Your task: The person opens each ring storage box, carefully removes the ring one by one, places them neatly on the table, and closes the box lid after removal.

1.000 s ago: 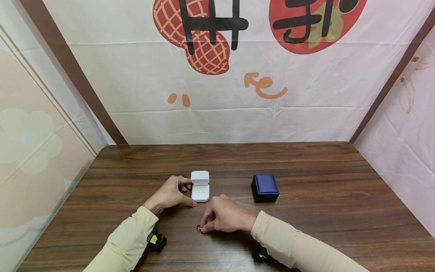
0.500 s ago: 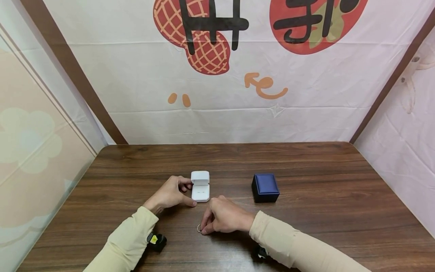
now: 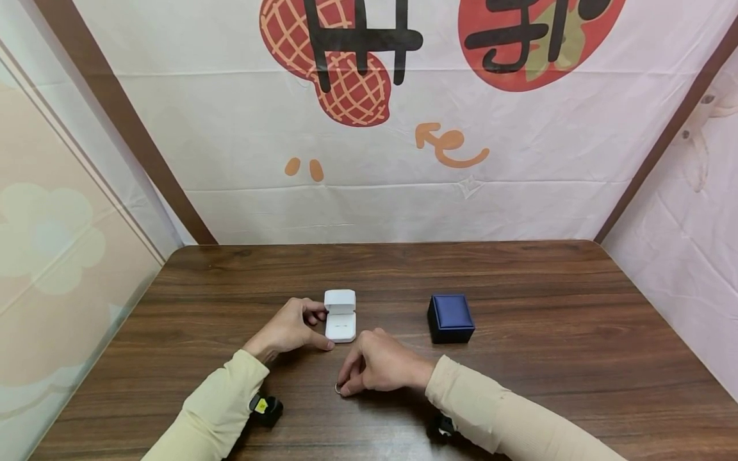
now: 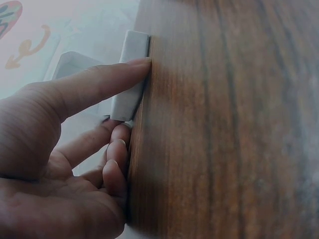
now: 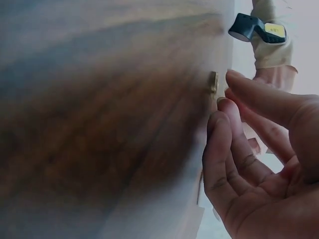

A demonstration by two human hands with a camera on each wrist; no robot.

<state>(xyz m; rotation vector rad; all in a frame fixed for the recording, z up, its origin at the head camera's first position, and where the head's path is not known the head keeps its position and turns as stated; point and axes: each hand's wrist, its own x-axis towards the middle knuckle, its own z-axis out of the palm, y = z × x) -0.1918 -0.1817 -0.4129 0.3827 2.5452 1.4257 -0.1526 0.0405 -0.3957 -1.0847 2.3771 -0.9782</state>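
Observation:
The white ring box stands on the table with its lid raised and a slit in its white cushion. My left hand grips its left side; in the left wrist view the thumb lies along the base of the box and the fingers curl behind it. Nearer the front edge, my right hand pinches at a small gold-coloured ring low at the table. The right wrist view shows the ring edge-on, right at the thumb and index fingertips.
A dark blue box, closed, stands on the wooden table to the right of the white box. A printed white cloth hangs behind the table. Each wrist wears a small black camera.
The ring has turned slightly at my right fingertips, its outline now less visible than half a second ago. My right hand has shifted only a little. The left hand and both boxes stay put.

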